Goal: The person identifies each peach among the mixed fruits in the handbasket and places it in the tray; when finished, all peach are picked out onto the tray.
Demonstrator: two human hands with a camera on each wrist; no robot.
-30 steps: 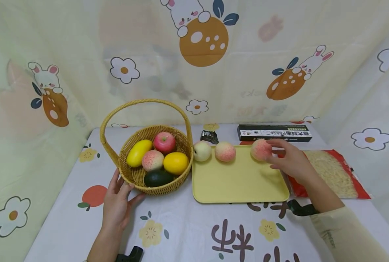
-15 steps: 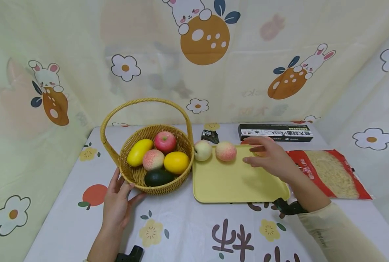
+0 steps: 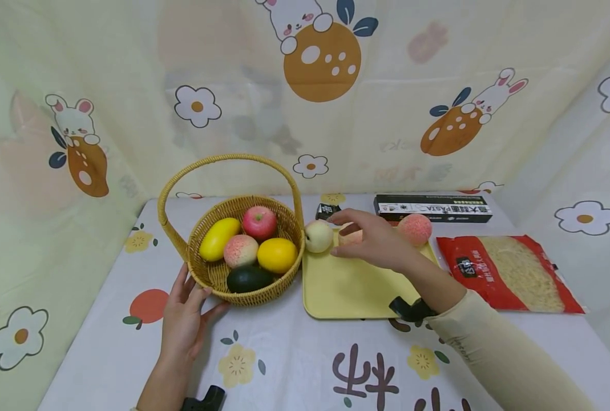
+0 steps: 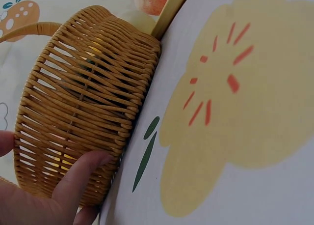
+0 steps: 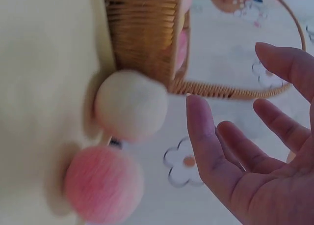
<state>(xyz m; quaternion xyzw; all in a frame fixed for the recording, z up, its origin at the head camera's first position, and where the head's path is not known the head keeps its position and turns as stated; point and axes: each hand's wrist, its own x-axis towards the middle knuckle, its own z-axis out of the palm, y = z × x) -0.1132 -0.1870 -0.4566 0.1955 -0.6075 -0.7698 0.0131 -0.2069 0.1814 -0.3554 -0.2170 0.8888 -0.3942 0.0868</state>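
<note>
My left hand (image 3: 184,319) rests against the near left side of a wicker basket (image 3: 255,298), its thumb lying on the woven wall in the left wrist view. The basket holds a red apple (image 3: 259,222), a peach (image 3: 240,251), two yellow fruits (image 3: 277,255) and a dark green avocado-like fruit (image 3: 249,279). Over the yellow tray (image 3: 356,291), my right hand (image 3: 374,242) is spread with nothing in it. Below its fingers a pink peach (image 5: 104,184) is partly hidden in the head view. A pale peach (image 5: 131,106) sits to its left; another pink peach (image 3: 415,229) stands farther right.
Behind the tray lie a black pasta box (image 3: 433,208) and a small black packet (image 3: 327,211). A red bag (image 3: 510,274) with pale contents lies right of the tray. The basket's tall handle (image 3: 230,157) arches up. A printed curtain hangs behind.
My right hand has let go of the right-hand peach and moved left across the tray to the middle peach. The left hand and basket stay put.
</note>
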